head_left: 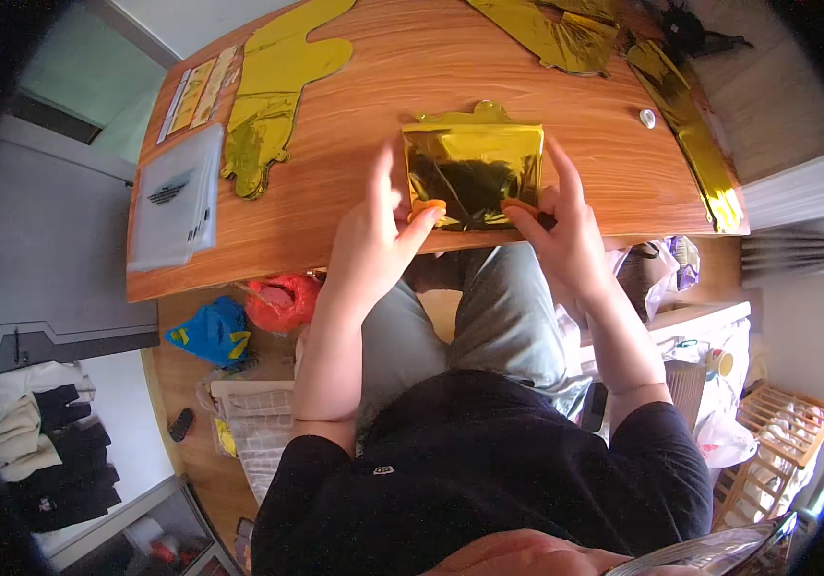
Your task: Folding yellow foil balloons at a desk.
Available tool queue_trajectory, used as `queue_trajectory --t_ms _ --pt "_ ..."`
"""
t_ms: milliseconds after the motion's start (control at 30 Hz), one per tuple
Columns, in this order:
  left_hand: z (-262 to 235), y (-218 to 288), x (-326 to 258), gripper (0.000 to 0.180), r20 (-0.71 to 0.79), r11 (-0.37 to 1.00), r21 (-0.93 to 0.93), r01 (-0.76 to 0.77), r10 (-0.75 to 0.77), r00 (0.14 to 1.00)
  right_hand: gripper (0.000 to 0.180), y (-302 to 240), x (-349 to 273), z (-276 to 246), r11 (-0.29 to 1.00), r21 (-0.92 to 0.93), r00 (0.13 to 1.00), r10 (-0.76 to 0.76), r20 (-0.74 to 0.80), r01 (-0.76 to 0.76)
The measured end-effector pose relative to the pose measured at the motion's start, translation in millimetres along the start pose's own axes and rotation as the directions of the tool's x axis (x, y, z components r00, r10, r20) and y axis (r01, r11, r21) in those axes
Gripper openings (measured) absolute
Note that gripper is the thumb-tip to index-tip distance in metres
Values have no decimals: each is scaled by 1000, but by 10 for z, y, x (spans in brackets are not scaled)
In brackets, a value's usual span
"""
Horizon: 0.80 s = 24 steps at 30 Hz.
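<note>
A folded gold foil balloon [474, 168] lies at the table's near edge, a flat, shiny, roughly square packet. A rounded tab of foil sticks out past its far side. My left hand [381, 221] grips its near left corner, thumb on top and index finger stretched along the side. At the near right corner, my right hand [561, 226] pinches in the same way. Small orange coverings show at the fingertips by both thumbs. The fingers beneath the packet are hidden.
Unfolded gold foil balloons lie at the far left [273, 82], the far right [565, 38] and along the right edge [685, 125]. Clear plastic bags [177, 197] and printed strips [199, 94] are on the left. A small white object [647, 118] sits on the right of the wooden table [345, 182].
</note>
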<state>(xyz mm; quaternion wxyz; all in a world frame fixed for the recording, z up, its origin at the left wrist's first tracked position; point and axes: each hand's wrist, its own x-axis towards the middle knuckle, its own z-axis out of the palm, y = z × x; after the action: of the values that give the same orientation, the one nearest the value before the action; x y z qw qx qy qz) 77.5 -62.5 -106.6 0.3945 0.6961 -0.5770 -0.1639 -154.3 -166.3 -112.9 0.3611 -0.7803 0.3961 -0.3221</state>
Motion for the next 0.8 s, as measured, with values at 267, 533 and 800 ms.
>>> queue_trajectory --t_ms 267,533,800 --pt "34 -69 20 75 -18 975 -222 17 -22 1000 57 -78 71 -13 999 47 993 -19 114 14" --pt "14 -110 -17 89 -17 946 -312 -90 90 996 58 -121 39 -19 999 -21 992 51 112 -49" --pt "4 -264 -73 104 -1 975 -203 -85 86 996 109 231 -197 28 974 82 977 -211 -4 211"
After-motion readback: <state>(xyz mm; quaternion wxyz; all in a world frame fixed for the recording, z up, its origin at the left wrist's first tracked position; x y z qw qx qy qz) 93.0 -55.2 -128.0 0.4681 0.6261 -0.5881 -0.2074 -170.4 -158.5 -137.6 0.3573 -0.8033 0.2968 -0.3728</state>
